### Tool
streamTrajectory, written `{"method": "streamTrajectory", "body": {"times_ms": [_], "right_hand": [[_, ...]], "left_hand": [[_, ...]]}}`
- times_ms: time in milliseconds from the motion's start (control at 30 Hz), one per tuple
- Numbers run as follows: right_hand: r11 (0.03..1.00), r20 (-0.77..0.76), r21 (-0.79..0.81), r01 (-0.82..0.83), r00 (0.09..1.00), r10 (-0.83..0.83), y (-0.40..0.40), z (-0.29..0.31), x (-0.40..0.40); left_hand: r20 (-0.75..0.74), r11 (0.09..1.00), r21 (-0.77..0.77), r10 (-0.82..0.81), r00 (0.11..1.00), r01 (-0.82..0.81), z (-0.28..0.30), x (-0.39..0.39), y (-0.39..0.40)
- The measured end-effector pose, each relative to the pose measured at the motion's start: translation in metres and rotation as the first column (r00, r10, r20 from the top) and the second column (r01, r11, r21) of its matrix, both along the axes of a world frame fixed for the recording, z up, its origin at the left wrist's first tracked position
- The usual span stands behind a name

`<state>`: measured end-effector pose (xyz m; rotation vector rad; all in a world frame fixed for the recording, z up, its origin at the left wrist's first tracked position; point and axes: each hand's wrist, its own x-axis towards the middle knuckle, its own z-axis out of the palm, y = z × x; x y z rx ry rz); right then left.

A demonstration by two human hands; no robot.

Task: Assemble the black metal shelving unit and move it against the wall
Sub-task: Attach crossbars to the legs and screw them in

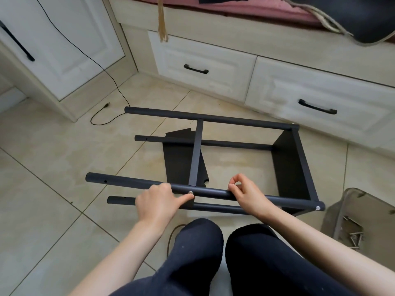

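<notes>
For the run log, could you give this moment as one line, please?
stage: frame on its side, part-built | left hand: index finger at bolt in near tube | right hand: pinching at tube

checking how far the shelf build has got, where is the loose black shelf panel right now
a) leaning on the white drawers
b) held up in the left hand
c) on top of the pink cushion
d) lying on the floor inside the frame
d: the loose shelf panel lies flat on the tiled floor between the frame's tubes, under the crossbar, and neither hand is touching it.
</notes>
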<state>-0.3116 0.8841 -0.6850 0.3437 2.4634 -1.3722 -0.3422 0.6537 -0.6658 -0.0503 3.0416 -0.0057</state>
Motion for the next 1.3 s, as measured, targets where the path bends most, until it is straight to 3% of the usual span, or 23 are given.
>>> {"method": "streamTrajectory", "body": {"times_ms": [100,167,267,367,467,700,833,933,1033,1100,1200,1300], "right_hand": [[1.000,0.002,0.011,-0.015,1.000,0.015,0.000,0.001,-0.001],[0.999,-0.001,0.022,-0.024,1.000,0.024,0.001,0.001,0.000],[0.999,-0.007,0.033,-0.034,0.999,0.034,0.002,0.001,0.000],[0.998,-0.013,0.041,-0.056,0.998,0.057,0.001,-0.001,0.003],[0.997,-0.014,0.044,-0.069,0.997,0.070,0.001,-0.007,0.008],[0.998,-0.016,0.049,-0.034,0.999,0.035,0.006,-0.014,0.013],[0.986,0.153,0.148,-0.073,0.987,0.050,0.009,-0.008,-0.007],[0.978,0.309,0.136,-0.159,0.945,0.111,0.015,-0.002,-0.031],[0.972,0.303,0.129,-0.196,0.941,0.150,0.012,-0.003,-0.048],[0.986,0.272,0.055,-0.158,0.952,0.137,0.008,-0.009,-0.055],[0.977,0.275,-0.181,-0.112,0.948,0.160,0.003,-0.019,-0.062],[0.958,0.293,-0.280,-0.068,0.944,0.152,-0.001,-0.033,-0.067]], "left_hand": [[-0.111,0.982,-0.077,-0.179,0.978,0.171,0.008,-0.010,0.001],[-0.159,0.927,-0.054,-0.376,0.913,0.372,0.006,-0.022,0.002],[-0.038,0.795,0.028,-0.606,0.795,0.607,0.006,-0.048,-0.006],[0.115,0.610,0.014,-0.788,0.605,0.792,0.000,-0.074,-0.011],[0.216,0.481,-0.044,-0.851,0.478,0.876,-0.013,-0.090,-0.011],[0.105,0.471,0.073,-0.880,0.463,0.879,-0.031,-0.090,-0.010],[0.064,0.476,0.149,-0.879,0.472,0.867,-0.035,-0.087,-0.010],[0.092,0.489,0.183,-0.872,0.480,0.853,-0.035,-0.086,-0.009],[0.103,0.492,0.209,-0.870,0.481,0.845,-0.038,-0.085,-0.010],[0.098,0.491,0.228,-0.871,0.482,0.841,-0.040,-0.083,-0.010],[0.071,0.492,0.275,-0.867,0.493,0.826,-0.044,-0.083,-0.011],[0.005,0.474,0.328,-0.866,0.500,0.817,-0.050,-0.083,-0.012]]}}
